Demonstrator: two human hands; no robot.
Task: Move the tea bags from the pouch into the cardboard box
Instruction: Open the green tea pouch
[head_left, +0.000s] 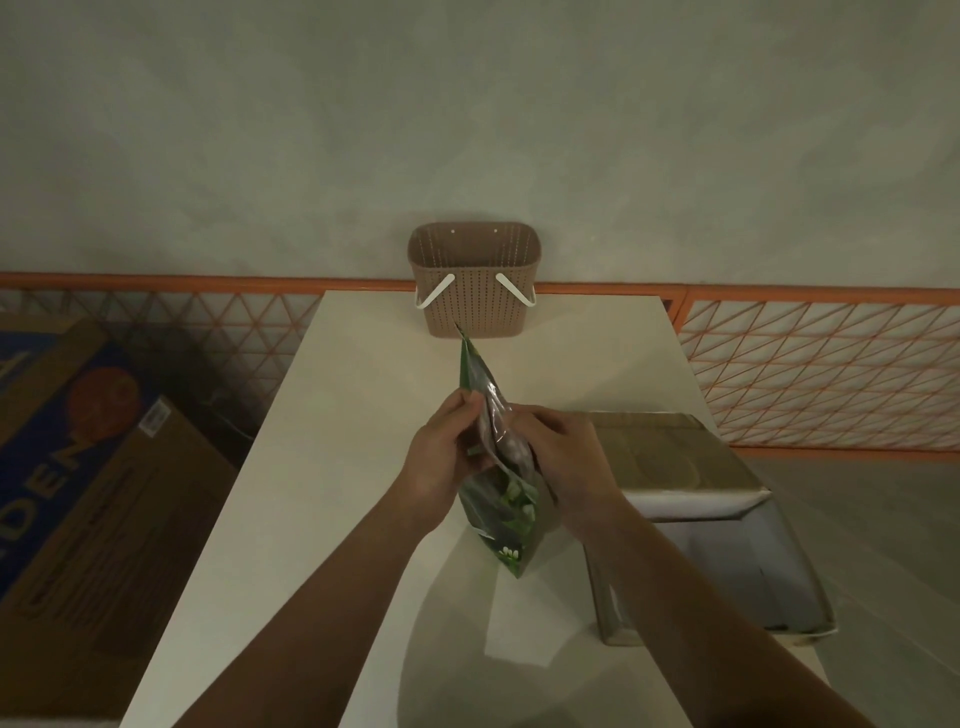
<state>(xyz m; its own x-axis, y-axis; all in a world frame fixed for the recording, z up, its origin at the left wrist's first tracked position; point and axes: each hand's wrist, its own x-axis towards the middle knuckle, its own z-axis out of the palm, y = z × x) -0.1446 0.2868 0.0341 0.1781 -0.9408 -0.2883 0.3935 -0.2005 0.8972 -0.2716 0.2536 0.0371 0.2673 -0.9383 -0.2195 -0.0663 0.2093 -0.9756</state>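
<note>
Pouch (498, 499): glossy plastic film, green print w/ clear shiny patch. Box (675, 467): matt brown cardboard, white inside. Basket (475, 291): matt tan plastic, woven-look, perforated. Table (363, 389): smooth cream top. Wall (467, 130): matt, mottled plaster.

A brown woven basket (475, 283) with white handles stands at the white table's (332, 467) far edge, a printed carton (88, 483) beside the table

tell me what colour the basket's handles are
White, on the brown basket; its handles show clearly in the head view.
</note>
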